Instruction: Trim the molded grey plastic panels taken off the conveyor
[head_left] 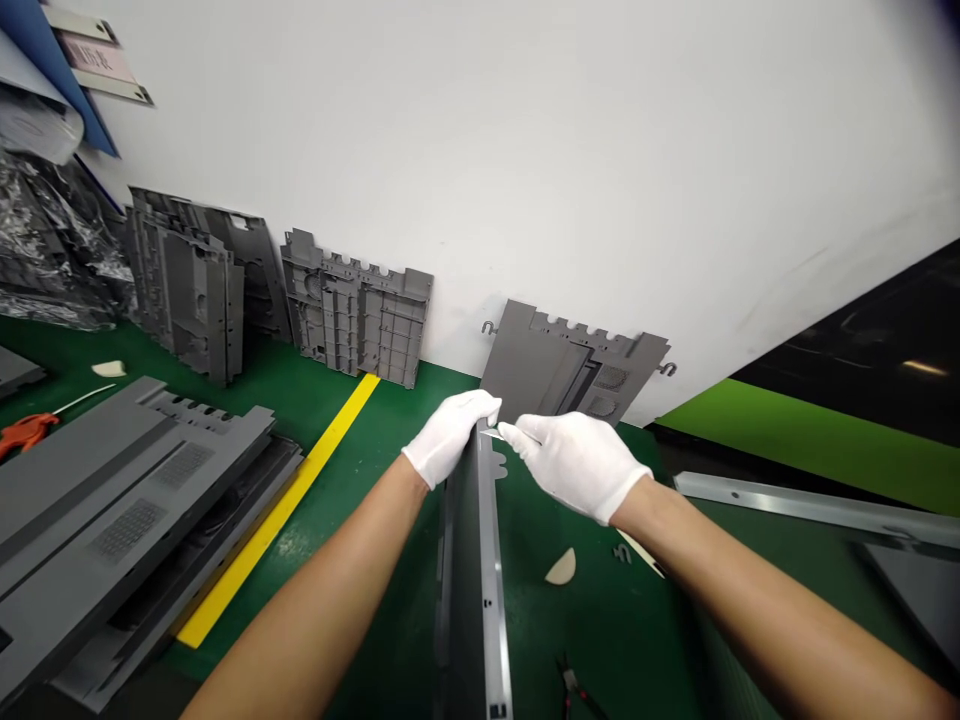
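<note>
A grey plastic panel point(491, 560) stands on its edge in front of me, its long narrow side facing up. My left hand point(454, 432), in a white glove, is closed around the panel's far upper corner. My right hand point(574, 460), also gloved, pinches a thin blade point(491, 433), whose tip lies against the panel's edge close to the left fingers. The blade's handle is mostly hidden inside the right hand. Below the right hand, a cream half-round pad point(561, 567) lies on the green surface.
Grey panels point(360, 305) lean on the white wall, with another panel point(570, 365) straight ahead. Stacked panels point(142, 500) lie left beside yellow tape point(285, 500). Orange-handled pliers point(28, 432) are far left; cutters point(574, 685) lie near the front. A metal rail point(810, 510) runs along the right.
</note>
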